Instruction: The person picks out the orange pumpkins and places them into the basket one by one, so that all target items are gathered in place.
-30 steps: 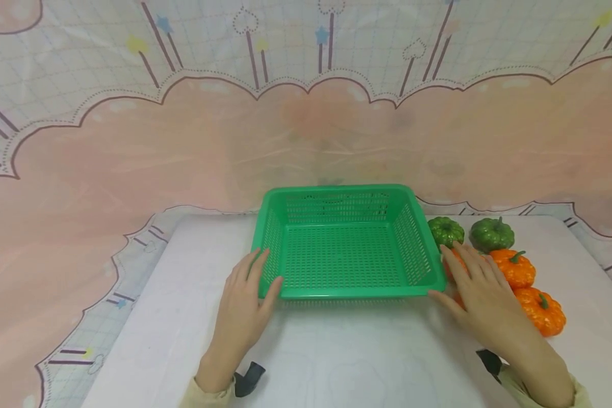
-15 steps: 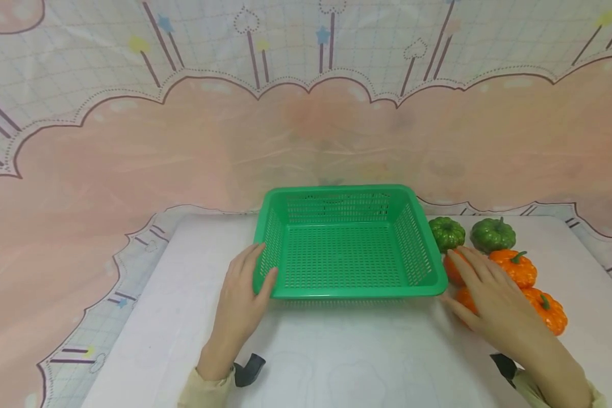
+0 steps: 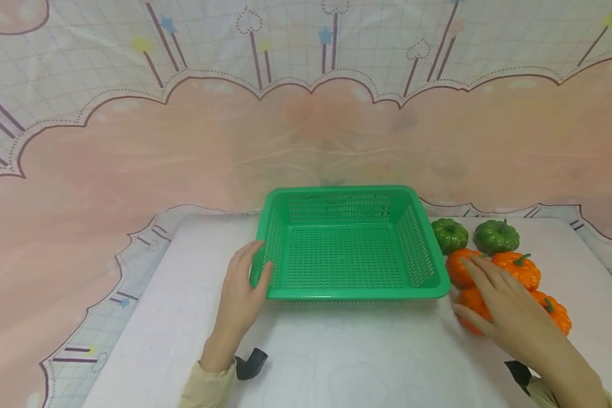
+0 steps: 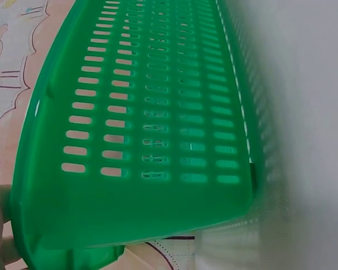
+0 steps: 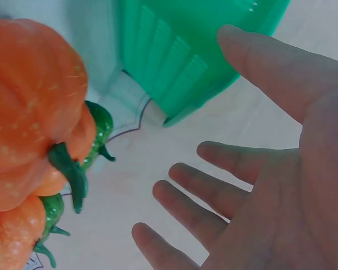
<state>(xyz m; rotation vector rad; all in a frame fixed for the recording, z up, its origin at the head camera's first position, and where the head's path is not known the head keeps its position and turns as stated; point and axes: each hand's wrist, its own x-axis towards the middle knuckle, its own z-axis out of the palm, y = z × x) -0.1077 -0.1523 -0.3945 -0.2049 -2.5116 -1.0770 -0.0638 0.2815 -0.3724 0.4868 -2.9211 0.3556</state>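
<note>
A green perforated plastic basket [image 3: 357,293] stands on the white table, with nothing in it. At its left rim is my left hand [image 3: 239,294], the thumb over the front left corner and the fingers extended along the outside. The left wrist view has fingertips right at the basket rim [image 4: 19,169]. To the right of the basket my right hand [image 3: 515,311] hovers above several orange pumpkins [image 3: 459,269], hiding parts of them. Its fingers are spread and hold nothing; in the right wrist view an orange pumpkin [image 5: 34,112] lies beside the palm.
Two green pumpkins [image 3: 449,235] sit behind the orange ones, by the basket's right side. A printed cloth [image 3: 224,147] with peach clouds hangs behind the table [image 3: 336,351]. Dark straps [image 3: 251,364] show at both wrists.
My right hand has moved right, off the basket's front right corner and over the orange pumpkins. The left thumb and fingers have drawn back slightly at the left rim. The basket stays put.
</note>
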